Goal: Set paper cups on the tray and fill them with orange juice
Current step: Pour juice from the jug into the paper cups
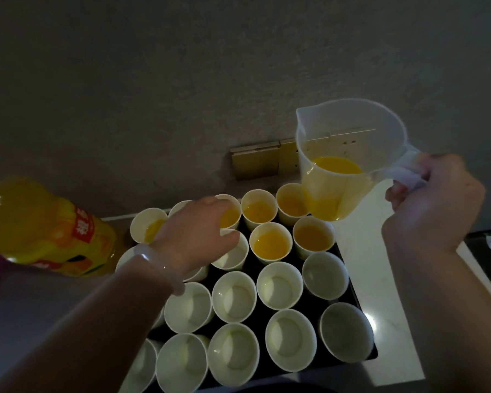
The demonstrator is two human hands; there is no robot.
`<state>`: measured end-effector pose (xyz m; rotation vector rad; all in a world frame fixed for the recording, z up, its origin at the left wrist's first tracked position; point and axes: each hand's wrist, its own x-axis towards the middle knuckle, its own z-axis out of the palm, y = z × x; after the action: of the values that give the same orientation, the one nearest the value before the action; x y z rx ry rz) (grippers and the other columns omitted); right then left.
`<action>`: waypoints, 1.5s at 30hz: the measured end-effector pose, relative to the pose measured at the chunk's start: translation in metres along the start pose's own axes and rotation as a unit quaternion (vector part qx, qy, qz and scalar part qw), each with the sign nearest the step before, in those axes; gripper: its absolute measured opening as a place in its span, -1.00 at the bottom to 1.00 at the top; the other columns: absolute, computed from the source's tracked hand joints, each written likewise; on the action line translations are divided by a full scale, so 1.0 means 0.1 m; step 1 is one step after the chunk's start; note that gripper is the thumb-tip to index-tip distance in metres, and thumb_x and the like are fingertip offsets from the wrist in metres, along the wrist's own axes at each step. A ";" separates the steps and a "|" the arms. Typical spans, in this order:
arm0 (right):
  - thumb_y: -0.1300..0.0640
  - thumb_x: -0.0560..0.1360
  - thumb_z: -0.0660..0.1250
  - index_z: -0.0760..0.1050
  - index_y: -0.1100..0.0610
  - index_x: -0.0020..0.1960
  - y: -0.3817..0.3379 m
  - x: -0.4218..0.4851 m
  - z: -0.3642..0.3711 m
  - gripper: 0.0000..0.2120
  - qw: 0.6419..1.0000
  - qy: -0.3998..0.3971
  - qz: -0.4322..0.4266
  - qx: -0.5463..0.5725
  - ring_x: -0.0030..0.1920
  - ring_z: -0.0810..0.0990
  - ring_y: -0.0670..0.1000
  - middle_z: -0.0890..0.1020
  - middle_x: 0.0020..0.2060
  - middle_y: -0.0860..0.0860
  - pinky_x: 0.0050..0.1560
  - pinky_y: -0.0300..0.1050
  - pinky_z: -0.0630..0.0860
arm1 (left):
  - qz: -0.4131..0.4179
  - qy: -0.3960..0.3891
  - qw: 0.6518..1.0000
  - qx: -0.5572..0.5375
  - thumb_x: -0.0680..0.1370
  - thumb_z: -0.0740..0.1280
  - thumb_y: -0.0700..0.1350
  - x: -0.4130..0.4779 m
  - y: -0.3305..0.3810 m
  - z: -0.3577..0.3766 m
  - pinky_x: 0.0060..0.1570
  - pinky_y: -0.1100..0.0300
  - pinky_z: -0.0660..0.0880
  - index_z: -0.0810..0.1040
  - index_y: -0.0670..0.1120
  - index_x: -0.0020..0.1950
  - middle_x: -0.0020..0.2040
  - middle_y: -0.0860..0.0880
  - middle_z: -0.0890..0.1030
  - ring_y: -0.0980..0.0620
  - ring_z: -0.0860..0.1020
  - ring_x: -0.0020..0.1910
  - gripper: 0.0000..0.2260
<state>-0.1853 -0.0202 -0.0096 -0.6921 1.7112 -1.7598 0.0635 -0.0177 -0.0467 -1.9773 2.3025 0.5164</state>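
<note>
- The right hand [431,199] has its fingers curled tight round the handle of a clear plastic jug [349,131]. It holds the jug up in the air, spout pointing off to that hand's left. There's not much orange juice [338,165] in it, just a pool at the bottom.
- The left hand [199,231] lies palm down over the far cups, fingers loosely spread across the rims. Honestly can't tell if it pinches one or just steadies them.
- The paper cups [279,285] stand packed in rows on a black tray [372,355], below both hands and nearer than them. The filled cups [271,242] are around the left hand's fingertips and under the jug. The nearer rows look dry.
- Handling guess: the cups are thin, light, squashy paper and easy to tip when empty. So pin the rim or hold low on the wall, no squeezing.
- The jug looks stiff and smooth, probably slick if wet, and the juice will slosh. The handle is the place to grab.
- A big glossy juice bottle [40,228] sits out past the left wrist, which wears a pale bangle [153,265]. A white stone-looking counter [380,279] lies beside the right forearm.
</note>
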 end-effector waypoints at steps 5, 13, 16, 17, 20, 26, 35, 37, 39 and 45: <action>0.26 0.41 0.17 0.47 -0.02 -0.62 -0.03 -0.07 0.08 -0.54 1.000 0.000 0.019 0.024 -0.51 0.36 0.01 0.44 -0.64 -0.05 -0.45 -0.10 0.25 | -0.052 0.003 0.999 -0.007 0.49 0.28 0.23 -0.17 -0.04 0.14 0.21 0.04 0.42 0.33 0.01 0.41 0.35 0.00 0.40 -0.02 0.36 0.31 -0.44; 0.32 0.30 0.18 0.44 0.16 -0.54 0.00 -0.14 0.17 -0.73 1.000 -0.012 0.012 0.006 -0.53 0.31 0.05 0.41 -0.65 -0.02 -0.51 -0.16 0.18 | -0.088 0.024 0.995 0.046 0.38 0.22 0.45 -0.26 0.02 0.34 0.21 0.05 0.36 0.33 0.00 0.31 0.27 0.01 0.41 -0.05 0.32 0.30 -0.31; 0.29 0.34 0.18 0.44 0.10 -0.60 -0.02 -0.19 0.18 -0.65 0.998 -0.015 0.032 0.052 -0.53 0.31 0.05 0.41 -0.64 -0.02 -0.49 -0.14 0.17 | -0.091 0.031 0.993 0.063 0.37 0.22 0.46 -0.26 0.04 0.37 0.19 0.05 0.34 0.32 0.00 0.26 0.24 0.00 0.44 -0.06 0.33 0.27 -0.32; 0.28 0.35 0.18 0.45 0.09 -0.60 -0.02 -0.21 0.18 -0.63 0.997 -0.017 0.035 0.060 -0.53 0.32 0.04 0.43 -0.63 -0.03 -0.49 -0.14 0.18 | -0.092 0.029 0.993 0.071 0.37 0.23 0.46 -0.26 0.05 0.37 0.19 0.04 0.33 0.32 0.00 0.26 0.24 0.00 0.45 -0.07 0.33 0.27 -0.32; 0.29 0.36 0.18 0.46 0.06 -0.58 -0.02 -0.24 0.18 -0.63 0.999 -0.032 0.020 0.037 -0.54 0.35 0.00 0.45 -0.61 -0.03 -0.50 -0.17 0.21 | -0.097 0.025 0.991 0.086 0.38 0.24 0.44 -0.24 0.07 0.39 0.21 0.02 0.30 0.30 -0.01 0.27 0.25 -0.02 0.49 -0.11 0.34 0.29 -0.34; 0.32 0.55 0.19 0.49 0.17 -0.19 -0.01 -0.22 0.08 -0.81 0.993 -0.108 -0.029 -0.046 -0.57 0.44 -0.19 0.46 -0.41 0.07 -0.53 -0.41 0.37 | -0.092 0.052 0.992 0.064 0.40 0.24 0.39 -0.25 0.04 0.41 0.28 0.01 0.22 0.32 0.02 0.26 0.22 0.01 0.52 -0.10 0.32 0.30 -0.40; 0.28 0.41 0.21 0.47 0.06 -0.55 -0.09 -0.33 0.16 -0.63 0.998 -0.058 -0.002 0.033 -0.53 0.41 -0.04 0.49 -0.56 -0.04 -0.49 -0.20 0.28 | -0.030 0.178 0.980 -0.087 0.40 0.32 0.26 -0.43 -0.02 0.32 0.18 0.07 0.36 0.34 0.00 0.37 0.25 0.03 0.46 -0.03 0.35 0.27 -0.38; 0.32 0.50 0.21 0.42 0.06 -0.40 -0.09 -0.35 0.14 -0.67 0.995 -0.094 -0.031 -0.014 -0.55 0.45 -0.15 0.47 -0.48 0.03 -0.50 -0.36 0.36 | -0.010 0.206 0.969 -0.139 0.40 0.40 0.15 -0.47 -0.04 0.27 0.15 0.21 0.33 0.34 -0.01 0.40 0.26 0.04 0.43 0.02 0.36 0.26 -0.38; 0.35 0.55 0.20 0.37 0.15 -0.29 -0.09 -0.38 0.15 -0.74 0.994 -0.105 -0.036 -0.022 -0.55 0.45 -0.21 0.47 -0.49 -0.02 -0.50 -0.45 0.36 | 0.001 0.227 0.957 -0.182 0.40 0.43 0.07 -0.49 -0.07 0.20 0.07 0.44 0.23 0.34 0.00 0.42 0.22 0.09 0.36 0.18 0.33 0.18 -0.38; 0.27 0.27 0.19 0.45 0.11 -0.57 -0.08 -0.46 0.26 -0.73 0.995 -0.099 -0.010 0.021 -0.51 0.35 0.05 0.44 -0.60 -0.03 -0.52 -0.17 0.22 | 0.007 0.265 0.935 -0.234 0.36 0.44 0.07 -0.45 -0.21 0.07 0.02 0.70 0.14 0.35 -0.12 0.42 0.26 -0.05 0.41 0.39 0.23 0.06 -0.31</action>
<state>-0.1349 -0.0052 0.0013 -0.8387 1.5342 -1.6748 0.0907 0.0248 -0.0454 -2.5907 2.6952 0.6487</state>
